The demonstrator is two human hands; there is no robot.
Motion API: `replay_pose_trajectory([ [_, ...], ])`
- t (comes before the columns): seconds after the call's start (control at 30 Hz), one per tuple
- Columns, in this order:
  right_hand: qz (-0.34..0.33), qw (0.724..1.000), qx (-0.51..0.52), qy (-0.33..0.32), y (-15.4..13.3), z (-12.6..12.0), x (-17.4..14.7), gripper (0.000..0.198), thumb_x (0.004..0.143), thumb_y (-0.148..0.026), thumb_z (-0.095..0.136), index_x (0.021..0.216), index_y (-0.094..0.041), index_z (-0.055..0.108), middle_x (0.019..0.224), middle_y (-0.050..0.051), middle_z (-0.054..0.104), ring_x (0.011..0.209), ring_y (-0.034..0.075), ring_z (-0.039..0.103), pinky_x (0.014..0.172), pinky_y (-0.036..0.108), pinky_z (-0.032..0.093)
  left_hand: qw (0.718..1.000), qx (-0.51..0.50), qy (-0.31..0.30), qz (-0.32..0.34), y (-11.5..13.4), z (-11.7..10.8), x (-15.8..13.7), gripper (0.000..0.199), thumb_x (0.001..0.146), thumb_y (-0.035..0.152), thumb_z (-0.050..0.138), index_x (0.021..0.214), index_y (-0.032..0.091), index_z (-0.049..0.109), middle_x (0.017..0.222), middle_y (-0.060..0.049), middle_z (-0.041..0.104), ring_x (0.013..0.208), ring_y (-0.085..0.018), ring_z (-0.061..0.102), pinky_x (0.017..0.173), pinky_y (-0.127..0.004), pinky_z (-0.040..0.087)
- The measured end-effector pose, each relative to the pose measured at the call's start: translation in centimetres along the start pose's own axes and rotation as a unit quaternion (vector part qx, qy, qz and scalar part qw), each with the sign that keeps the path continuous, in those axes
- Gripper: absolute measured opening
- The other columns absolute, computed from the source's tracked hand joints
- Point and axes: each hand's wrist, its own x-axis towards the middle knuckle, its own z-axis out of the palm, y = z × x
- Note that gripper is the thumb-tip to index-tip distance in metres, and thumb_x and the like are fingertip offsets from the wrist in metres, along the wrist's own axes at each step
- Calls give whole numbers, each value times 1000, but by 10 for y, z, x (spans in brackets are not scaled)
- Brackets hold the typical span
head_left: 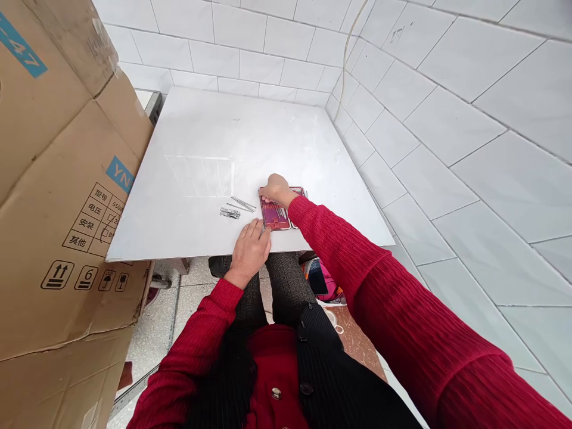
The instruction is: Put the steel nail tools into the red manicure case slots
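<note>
An open manicure case (277,218) with a purple-red lining lies near the front edge of the white table; slim metal tools sit inside it. My right hand (275,189) is over its upper left part, fingers closed in a pinch; what they hold is hidden. At the case's lower left corner is my left hand (251,245), palm down at the table edge, fingers stretched out and the thumb side touching the corner. Left of the case lie metal tweezers (243,204), a thin metal tool (236,207) and nail clippers (229,213).
The white table (201,131) meets tiled walls at the back and right. A tall cardboard box (67,179) stands close on the left. Below the table edge on the right are a pink bag (329,287) and a dark flat object (317,279).
</note>
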Motion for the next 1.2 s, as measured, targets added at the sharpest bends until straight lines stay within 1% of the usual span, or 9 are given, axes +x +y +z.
replay_pose_trajectory([
  [0.17,6,999,31,7,-19,-11,0,17,87,-16,62,73,-13,73,66,8,72,63,18,68,68,26,57,1000,-3,5,1,0,-2,-1,31,100,17,52,126,12,68,135,-21,66,135,-32,58,112,-50,50],
  [0.3,-69,997,-33,-1,-45,-13,-6,16,88,-18,62,82,-11,75,78,11,76,74,21,71,72,27,56,1000,6,7,5,0,-1,-3,30,99,17,53,125,11,67,135,-22,66,134,-33,59,111,-50,51],
  [0.47,-159,978,-131,-20,-68,3,-15,18,82,-18,69,97,-13,77,100,12,79,94,25,74,77,28,55,1000,14,12,7,0,0,-4,30,99,17,53,126,12,67,136,-20,65,134,-31,59,111,-50,51],
  [0.57,-189,973,-115,-59,-71,8,-20,13,83,-14,66,90,-14,77,90,10,79,82,21,74,75,26,54,1000,8,9,4,-1,1,-4,31,99,17,52,127,14,66,137,-20,65,136,-31,58,111,-50,52],
  [0.7,-204,972,-6,-120,-61,-2,-26,17,84,-10,59,78,-13,75,77,5,77,58,11,66,65,21,51,1000,7,11,7,-2,0,-3,30,99,17,52,126,12,66,136,-21,65,135,-32,58,111,-50,51],
  [0.8,-182,978,55,-85,-40,-22,-29,19,87,-10,57,80,-12,75,79,4,78,57,9,64,64,18,50,1000,5,12,6,-1,0,-3,30,99,17,52,125,12,67,135,-21,65,134,-32,59,111,-50,51],
  [0.9,-104,994,-6,-35,-11,-44,-32,18,87,-15,61,77,-12,76,78,7,78,62,12,67,65,21,50,1000,-11,4,-2,-1,-1,-2,32,99,16,53,127,13,67,137,-21,65,136,-32,57,113,-51,49],
  [1.0,-58,992,-106,-20,10,-55,-38,21,89,-28,67,80,-12,77,81,11,78,73,19,71,69,25,52,1000,-18,1,-4,-1,-1,-1,33,99,16,53,128,12,66,137,-22,65,137,-32,56,114,-51,48],
  [1.2,-40,981,-188,-2,16,-38,-51,27,85,-31,73,104,-11,77,97,17,79,96,27,75,78,28,55,1000,4,12,6,-1,-1,-1,31,100,17,50,126,12,67,135,-22,66,134,-32,59,111,-51,51],
])
